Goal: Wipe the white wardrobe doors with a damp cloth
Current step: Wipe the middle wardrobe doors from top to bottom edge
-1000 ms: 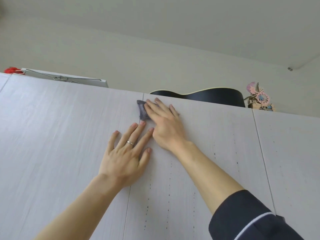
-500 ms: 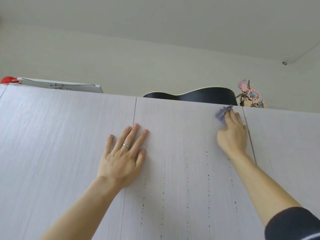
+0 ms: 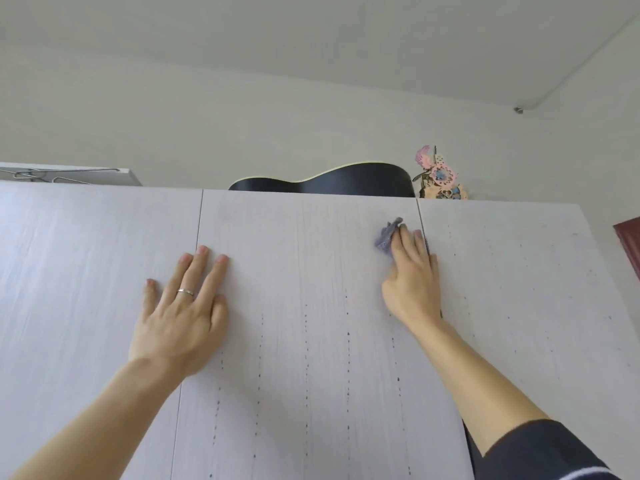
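Pressing the grey cloth [image 3: 386,235] against the middle door [image 3: 301,271], the right hand [image 3: 412,282] is sitting at that door's upper right corner, fingers extended flat rather than curled round it. The left hand [image 3: 183,306] is bracing on the door's left seam, spread and holding nothing. Dark specks [image 3: 348,334] are running in vertical rows below the cloth; the right hand is nearer, so a downward stroke is probably coming.

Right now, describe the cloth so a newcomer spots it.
Find the middle wardrobe door, below the black guitar. Near its top right corner, the right hand presses a crumpled cloth. Nothing else there is blue-grey.
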Demonstrator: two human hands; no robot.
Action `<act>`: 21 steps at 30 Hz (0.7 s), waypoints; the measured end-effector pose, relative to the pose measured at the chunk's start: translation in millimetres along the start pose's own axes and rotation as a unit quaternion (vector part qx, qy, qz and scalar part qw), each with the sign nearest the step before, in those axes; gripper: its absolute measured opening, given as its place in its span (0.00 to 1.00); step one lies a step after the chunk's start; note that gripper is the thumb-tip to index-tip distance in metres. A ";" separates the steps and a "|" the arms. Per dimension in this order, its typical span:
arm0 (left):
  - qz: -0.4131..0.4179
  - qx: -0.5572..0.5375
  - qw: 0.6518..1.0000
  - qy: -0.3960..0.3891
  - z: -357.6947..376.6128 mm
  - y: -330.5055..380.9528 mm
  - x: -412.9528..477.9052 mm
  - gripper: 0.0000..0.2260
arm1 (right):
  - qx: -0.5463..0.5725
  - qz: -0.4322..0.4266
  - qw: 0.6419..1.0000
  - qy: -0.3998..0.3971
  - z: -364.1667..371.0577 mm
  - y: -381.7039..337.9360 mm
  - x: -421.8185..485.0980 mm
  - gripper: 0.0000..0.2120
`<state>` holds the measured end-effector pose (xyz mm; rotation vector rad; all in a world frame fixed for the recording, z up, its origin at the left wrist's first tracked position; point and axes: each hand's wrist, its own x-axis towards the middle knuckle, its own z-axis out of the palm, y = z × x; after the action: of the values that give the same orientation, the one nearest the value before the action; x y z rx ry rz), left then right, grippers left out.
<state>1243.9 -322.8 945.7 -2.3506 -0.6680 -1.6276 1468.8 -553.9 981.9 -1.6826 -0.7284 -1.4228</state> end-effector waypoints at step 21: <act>-0.032 -0.046 0.997 0.054 20.4 2.3 -3.1 0.29 | 0.102 -0.254 0.960 0.063 28.6 -19.8 -101.4 0.22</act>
<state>1261.0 -317.1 935.4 -2.3056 -0.6670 -1.8339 1446.7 -512.6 885.5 -1.2812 -1.2514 -1.7114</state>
